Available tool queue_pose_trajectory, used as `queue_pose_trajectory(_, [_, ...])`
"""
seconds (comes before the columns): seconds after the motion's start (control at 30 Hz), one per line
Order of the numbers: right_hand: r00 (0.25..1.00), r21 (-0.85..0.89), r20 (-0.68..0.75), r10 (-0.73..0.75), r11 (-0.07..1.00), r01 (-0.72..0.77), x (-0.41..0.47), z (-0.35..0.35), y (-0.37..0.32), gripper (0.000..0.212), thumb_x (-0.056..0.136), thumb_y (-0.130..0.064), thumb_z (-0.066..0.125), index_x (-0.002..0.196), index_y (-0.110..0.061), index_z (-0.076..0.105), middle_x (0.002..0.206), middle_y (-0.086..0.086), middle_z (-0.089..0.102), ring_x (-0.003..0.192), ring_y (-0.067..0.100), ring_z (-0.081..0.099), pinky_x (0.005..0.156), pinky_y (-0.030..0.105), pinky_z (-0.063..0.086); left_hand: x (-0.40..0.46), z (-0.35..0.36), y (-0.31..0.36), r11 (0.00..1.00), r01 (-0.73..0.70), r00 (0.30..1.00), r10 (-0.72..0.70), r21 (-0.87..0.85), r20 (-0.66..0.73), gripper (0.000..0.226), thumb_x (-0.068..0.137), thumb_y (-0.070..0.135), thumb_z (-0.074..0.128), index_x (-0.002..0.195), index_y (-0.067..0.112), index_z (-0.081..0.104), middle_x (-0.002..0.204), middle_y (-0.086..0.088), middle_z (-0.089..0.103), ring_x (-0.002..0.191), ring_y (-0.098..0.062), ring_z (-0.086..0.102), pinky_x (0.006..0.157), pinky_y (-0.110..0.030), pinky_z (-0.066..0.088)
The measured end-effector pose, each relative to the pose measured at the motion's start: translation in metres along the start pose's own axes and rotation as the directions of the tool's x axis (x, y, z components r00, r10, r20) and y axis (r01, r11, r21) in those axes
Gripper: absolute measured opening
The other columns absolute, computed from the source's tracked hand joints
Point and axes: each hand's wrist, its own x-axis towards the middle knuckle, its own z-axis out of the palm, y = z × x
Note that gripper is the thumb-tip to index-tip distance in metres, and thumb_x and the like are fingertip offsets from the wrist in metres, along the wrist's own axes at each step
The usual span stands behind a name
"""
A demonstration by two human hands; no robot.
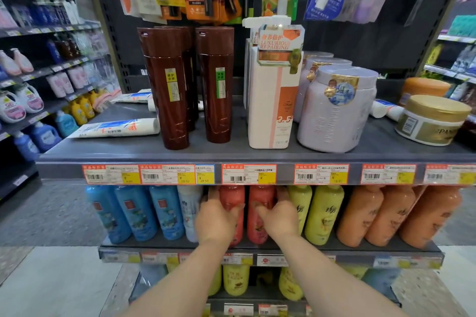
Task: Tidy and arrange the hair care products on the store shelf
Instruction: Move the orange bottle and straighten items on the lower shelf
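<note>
Two red bottles stand side by side in the middle of the second shelf. My left hand grips the left red bottle, with the thumb across its front. My right hand grips the right red bottle the same way. Blue bottles stand to their left, then a white bottle. Yellow bottles and orange bottles stand to the right.
The top shelf carries brown bottles, a white pump bottle, lilac jars, a gold-lidded jar and a toothpaste tube lying flat. Carded items hang above. More yellow bottles stand on the shelf below.
</note>
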Motion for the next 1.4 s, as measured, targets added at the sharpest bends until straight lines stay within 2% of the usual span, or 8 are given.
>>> queue_pose_trajectory(0.13, [1.000, -0.013, 0.005, 0.016, 1.000, -0.016, -0.001, -0.002, 0.001, 0.054, 0.081, -0.026, 0.075, 0.125, -0.010, 0.050, 0.084, 0.002, 0.061, 0.075, 0.020, 0.057, 0.066, 0.022, 0.039, 0.000, 0.002, 0.000, 1.000, 0.000, 1.000, 0.000, -0.010, 0.003, 0.065, 0.081, 0.049, 0.069, 0.134, 0.024, 0.042, 0.114, -0.011, 0.064, 0.103, -0.034, 0.064, 0.078, -0.037, 0.049])
queue_pose_trajectory(0.23, [0.999, -0.056, -0.006, 0.032, 0.998, -0.032, -0.002, -0.002, 0.002, 0.044, 0.082, -0.024, 0.073, 0.116, -0.005, 0.054, 0.068, -0.003, 0.055, 0.059, 0.012, 0.052, 0.048, 0.018, 0.034, 0.000, 0.000, 0.003, 0.999, 0.034, 0.999, -0.033, -0.010, 0.034, 0.065, 0.078, 0.055, 0.069, 0.126, 0.015, 0.049, 0.109, -0.009, 0.065, 0.098, -0.031, 0.066, 0.072, -0.032, 0.048])
queue_pose_trajectory(0.33, [0.995, -0.031, -0.097, 0.004, 0.999, -0.007, -0.014, 0.002, 0.002, 0.046, 0.080, -0.025, 0.075, 0.117, -0.009, 0.053, 0.087, 0.002, 0.060, 0.077, 0.020, 0.060, 0.059, 0.023, 0.042, -0.003, -0.002, -0.003, 0.990, 0.058, 0.997, -0.051, -0.132, 0.057, 0.077, 0.066, 0.064, 0.073, 0.123, 0.017, 0.050, 0.108, -0.005, 0.063, 0.097, -0.028, 0.066, 0.077, -0.037, 0.054])
queue_pose_trajectory(0.43, [0.971, -0.048, -0.230, -0.069, 0.997, 0.059, -0.036, 0.012, -0.002, 0.041, 0.079, -0.026, 0.075, 0.109, -0.011, 0.053, 0.098, -0.001, 0.048, 0.092, 0.024, 0.055, 0.072, 0.028, 0.039, -0.009, -0.012, -0.016, 0.971, 0.047, 0.998, -0.054, -0.236, -0.024, 0.061, 0.077, 0.056, 0.068, 0.123, 0.020, 0.050, 0.117, 0.000, 0.057, 0.106, -0.022, 0.061, 0.084, -0.039, 0.051])
queue_pose_trajectory(0.67, [0.988, 0.034, -0.083, -0.129, 0.991, 0.132, -0.045, 0.024, -0.018, 0.027, 0.082, -0.021, 0.072, 0.103, -0.021, 0.055, 0.103, -0.004, 0.055, 0.094, 0.012, 0.054, 0.082, 0.024, 0.042, 0.022, -0.032, -0.042, 0.936, 0.136, 0.952, -0.214, -0.324, -0.218, 0.057, 0.065, 0.050, 0.081, 0.103, 0.014, 0.059, 0.100, -0.010, 0.061, 0.097, -0.034, 0.062, 0.080, -0.044, 0.054])
queue_pose_trajectory(0.83, [0.993, 0.098, -0.025, -0.115, 0.988, 0.117, -0.048, 0.027, -0.016, 0.028, 0.083, -0.020, 0.071, 0.102, -0.029, 0.053, 0.101, -0.007, 0.058, 0.090, 0.007, 0.057, 0.078, 0.022, 0.047, 0.028, -0.033, -0.042, 0.950, 0.170, 0.956, -0.223, -0.261, -0.191, 0.084, 0.064, 0.050, 0.084, 0.130, 0.012, 0.049, 0.122, -0.017, 0.050, 0.114, -0.040, 0.051, 0.091, -0.046, 0.048])
queue_pose_trajectory(1.17, [0.994, 0.093, 0.055, -0.091, 0.992, 0.085, -0.062, 0.030, -0.006, 0.032, 0.084, -0.013, 0.068, 0.096, -0.036, 0.050, 0.098, -0.010, 0.058, 0.081, 0.002, 0.056, 0.070, 0.014, 0.046, 0.028, -0.023, -0.041, 0.908, 0.140, 0.968, -0.210, -0.395, -0.140, 0.064, 0.068, 0.043, 0.081, 0.119, 0.017, 0.052, 0.115, -0.011, 0.063, 0.102, -0.037, 0.062, 0.083, -0.048, 0.054])
queue_pose_trajectory(1.4, [0.993, 0.054, 0.077, -0.091, 0.995, 0.087, -0.065, 0.028, 0.001, 0.026, 0.085, -0.016, 0.067, 0.097, -0.033, 0.053, 0.099, -0.011, 0.056, 0.081, 0.001, 0.055, 0.067, 0.013, 0.045, 0.024, -0.020, -0.034, 0.913, 0.158, 0.980, -0.191, -0.377, -0.051, 0.047, 0.075, 0.040, 0.079, 0.104, 0.010, 0.056, 0.105, -0.016, 0.058, 0.093, -0.035, 0.060, 0.074, -0.034, 0.045])
